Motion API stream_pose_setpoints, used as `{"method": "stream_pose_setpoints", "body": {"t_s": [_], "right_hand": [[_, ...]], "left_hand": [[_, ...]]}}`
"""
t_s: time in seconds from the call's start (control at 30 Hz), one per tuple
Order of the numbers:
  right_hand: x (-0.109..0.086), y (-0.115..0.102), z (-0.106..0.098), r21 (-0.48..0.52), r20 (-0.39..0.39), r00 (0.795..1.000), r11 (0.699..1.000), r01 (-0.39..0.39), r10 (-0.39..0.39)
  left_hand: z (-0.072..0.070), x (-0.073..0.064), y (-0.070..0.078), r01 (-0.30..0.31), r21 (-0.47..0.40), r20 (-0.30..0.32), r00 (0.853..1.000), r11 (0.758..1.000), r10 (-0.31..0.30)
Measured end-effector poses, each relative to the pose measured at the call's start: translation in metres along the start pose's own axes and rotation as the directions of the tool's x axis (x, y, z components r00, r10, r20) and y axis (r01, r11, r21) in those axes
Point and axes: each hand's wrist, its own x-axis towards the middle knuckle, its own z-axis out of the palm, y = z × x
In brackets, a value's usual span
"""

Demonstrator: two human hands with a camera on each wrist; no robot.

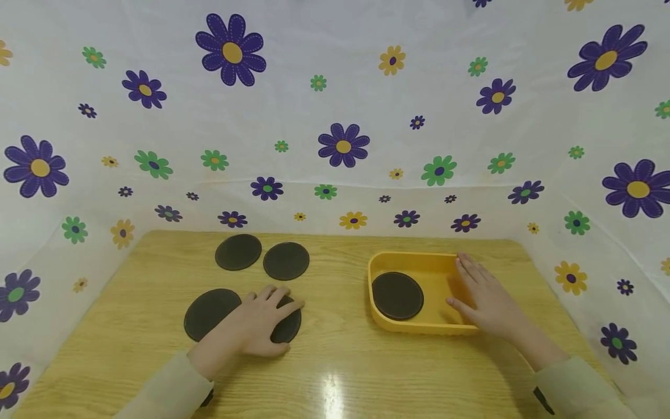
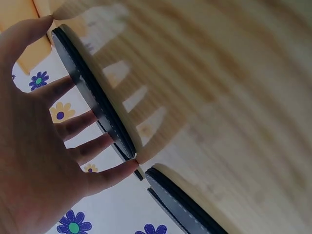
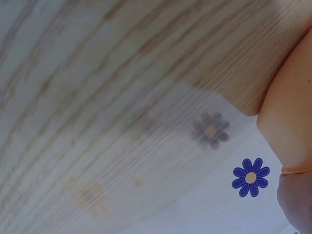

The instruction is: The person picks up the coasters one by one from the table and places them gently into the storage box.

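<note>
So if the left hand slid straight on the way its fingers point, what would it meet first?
Probably the rear black disc on the side nearer the yellow tray, just beyond the left hand. It lies flat, so a slightly raised hand might pass over it; depth is hard to judge.

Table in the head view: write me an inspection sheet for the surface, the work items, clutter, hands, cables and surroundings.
Surface: wood-grain table, shiny, with a bright reflection on the near side.
Work items: five dark round discs; four on the table, one inside the yellow-orange tray, at its left end.
Clutter: nothing seen.
Hands: left hand spread over the near-right disc of the four, touching it; right hand at the tray's right side, fingers extended.
Cables: nothing seen.
Surroundings: white sheeting printed with purple, green and yellow flowers, behind and on both sides.
</note>
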Motion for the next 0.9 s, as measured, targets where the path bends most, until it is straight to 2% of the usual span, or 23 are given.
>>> {"method": "stream_pose_setpoints", "body": {"t_s": [0.27, 0.6, 0.9], "right_hand": [[0.0, -0.001, -0.003, 0.015, 0.011, 1.0, 1.0, -0.003, 0.003], [0.0, 0.001, -0.002, 0.023, 0.002, 1.0, 1.0, 0.002, -0.002], [0.0, 0.003, -0.002, 0.044, 0.028, 0.999, 0.999, -0.022, 0.021]], "left_hand": [[0.002, 0.0, 0.002, 0.015, 0.026, 0.0, 1.0, 1.0, -0.015], [0.003, 0.004, 0.002, -0.015, 0.066, -0.001, 1.0, 0.998, 0.015], [0.003, 0.009, -0.003, -0.038, 0.048, -0.033, 0.999, 0.998, 0.04]]}}
